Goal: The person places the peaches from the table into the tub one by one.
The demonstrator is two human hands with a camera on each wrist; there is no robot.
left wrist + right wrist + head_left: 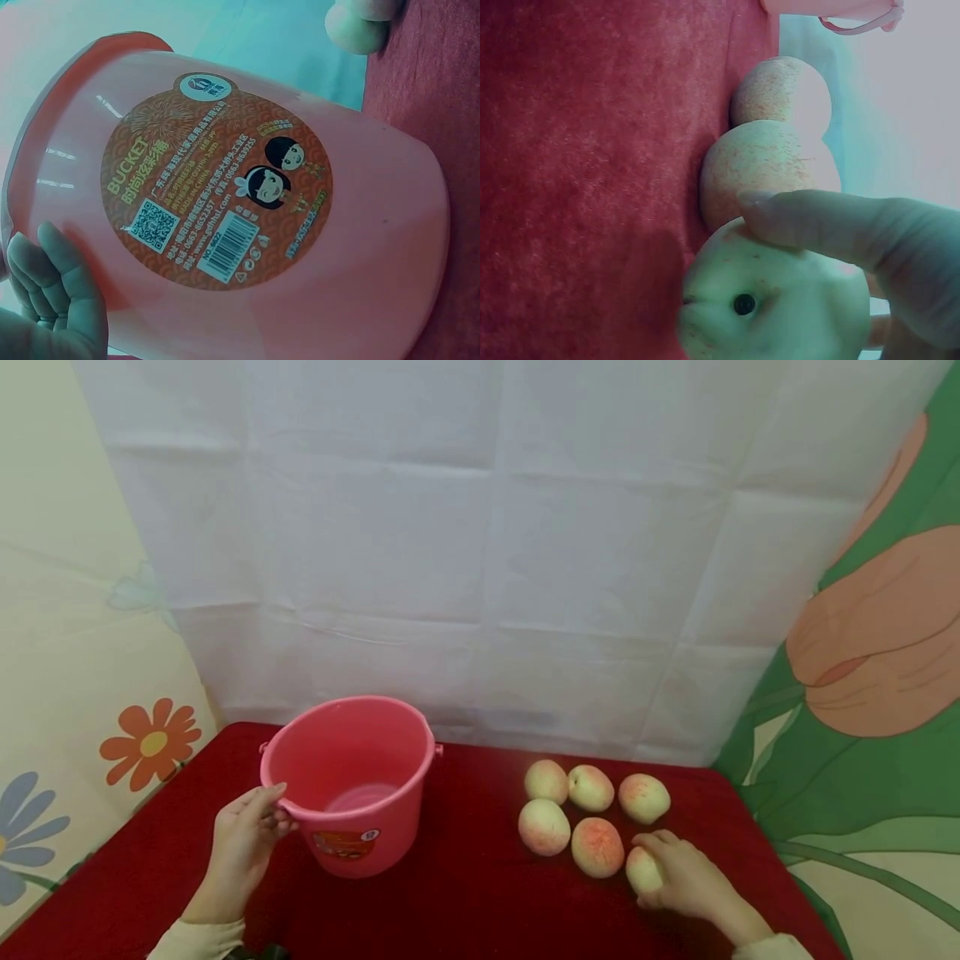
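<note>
A pink bucket point(375, 827) with an orange label point(217, 180) stands on the left of the red cloth. My left hand point(251, 835) grips its rim at the near left, thumb over the edge and fingers curled beneath it outside. Over on the right, my right hand point(686, 877) holds a pale peach point(643, 870) at the near right of a group of peaches. In the right wrist view the thumb point(810, 217) lies along that peach point(780, 300), whose dark stem pit faces the camera. Just beside it sits a redder peach point(597, 847).
Several other peaches lie close by: one at the far right point(645, 798), two at the back point(546, 782) and one at the near left point(543, 827). A white cloth point(480, 568) hangs behind the table, with flower-printed hangings point(885, 693) at the sides.
</note>
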